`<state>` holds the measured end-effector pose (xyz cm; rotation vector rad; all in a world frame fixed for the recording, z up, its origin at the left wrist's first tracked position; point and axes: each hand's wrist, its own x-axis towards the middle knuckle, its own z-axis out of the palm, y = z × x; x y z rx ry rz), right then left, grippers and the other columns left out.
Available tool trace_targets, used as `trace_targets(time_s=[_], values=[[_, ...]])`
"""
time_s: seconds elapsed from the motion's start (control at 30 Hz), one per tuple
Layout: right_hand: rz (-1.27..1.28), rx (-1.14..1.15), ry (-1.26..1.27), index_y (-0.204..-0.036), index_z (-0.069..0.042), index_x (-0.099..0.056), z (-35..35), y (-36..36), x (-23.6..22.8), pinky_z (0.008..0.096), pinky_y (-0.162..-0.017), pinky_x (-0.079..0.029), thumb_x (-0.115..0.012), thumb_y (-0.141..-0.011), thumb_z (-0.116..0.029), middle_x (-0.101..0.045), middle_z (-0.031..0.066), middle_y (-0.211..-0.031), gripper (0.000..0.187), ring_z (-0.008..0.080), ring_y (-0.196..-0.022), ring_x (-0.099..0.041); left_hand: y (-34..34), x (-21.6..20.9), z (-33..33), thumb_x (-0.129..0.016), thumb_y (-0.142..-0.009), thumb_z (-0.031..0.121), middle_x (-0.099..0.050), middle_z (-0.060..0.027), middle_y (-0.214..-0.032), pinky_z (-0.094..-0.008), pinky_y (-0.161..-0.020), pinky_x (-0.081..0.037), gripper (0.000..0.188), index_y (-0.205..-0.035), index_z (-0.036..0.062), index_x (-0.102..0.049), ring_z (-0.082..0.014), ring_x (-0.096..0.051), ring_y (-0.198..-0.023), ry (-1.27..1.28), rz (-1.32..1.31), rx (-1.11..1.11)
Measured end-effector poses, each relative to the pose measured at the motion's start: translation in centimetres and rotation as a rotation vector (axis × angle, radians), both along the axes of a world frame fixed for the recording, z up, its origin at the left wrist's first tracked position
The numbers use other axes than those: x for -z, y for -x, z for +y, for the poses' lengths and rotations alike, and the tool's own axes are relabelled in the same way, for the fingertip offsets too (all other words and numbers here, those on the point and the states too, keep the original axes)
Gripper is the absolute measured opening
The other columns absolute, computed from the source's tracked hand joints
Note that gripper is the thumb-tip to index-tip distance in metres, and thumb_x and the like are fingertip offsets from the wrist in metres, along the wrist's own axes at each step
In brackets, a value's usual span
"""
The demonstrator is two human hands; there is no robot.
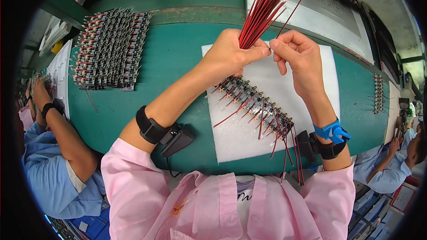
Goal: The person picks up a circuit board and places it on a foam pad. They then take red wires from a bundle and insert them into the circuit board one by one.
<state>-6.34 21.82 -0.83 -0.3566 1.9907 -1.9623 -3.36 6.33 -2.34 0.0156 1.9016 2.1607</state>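
Note:
My left hand (233, 55) is closed round a thick bundle of red and black wires (260, 20), which fans out above the fist. Between the thumb and fingers of my right hand (297, 55) a single dark red wire (296, 8) is pinched, slanting up to the right. Both hands hover over a white foam sheet (311, 106), their fingertips close together. Below them on the foam lies a row of small circuit boards (255, 106) with clear and metal parts. Several red wires (284, 146) trail from its near right end over the foam's edge.
A large block of stacked circuit boards (111, 49) stands on the green table (178, 44) at left. A strip of small boards (378, 93) lies at right. Behind the foam is a white-framed panel (311, 9). Co-workers in blue sit at left (58, 169) and right (389, 173).

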Motion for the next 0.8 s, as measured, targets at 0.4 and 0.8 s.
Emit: trace_targets(time_s=[0.4,0.8], values=[[-0.024,-0.015,-0.026,-0.069,-0.002,-0.052,0.45,-0.28,0.02,0.0195,-0.041,-0.030,-0.059,-0.075,-0.014,-0.051,0.0030,-0.056,0.015,0.0068,-0.043,-0.041,0.12,0.08,-0.21,-0.061,-0.073,0.019,-0.044,0.0038,-0.050,-0.0178,-0.033,-0.027,0.019,-0.075,0.0000,-0.058,-0.0021,-0.035,-0.039,0.213,0.202,-0.018],[0.361,-0.030,-0.385,-0.073,0.000,-0.057,0.44,-0.93,0.84,0.0172,-0.048,-0.029,-0.058,-0.076,-0.013,-0.050,-0.0032,-0.061,0.013,0.0015,-0.055,-0.039,0.29,0.12,-0.42,-0.058,-0.067,0.017,-0.045,-0.0034,-0.048,-0.0283,-0.044,-0.033,0.019,-0.063,-0.0013,-0.057,-0.0100,-0.041,-0.046,0.408,0.232,0.010]])
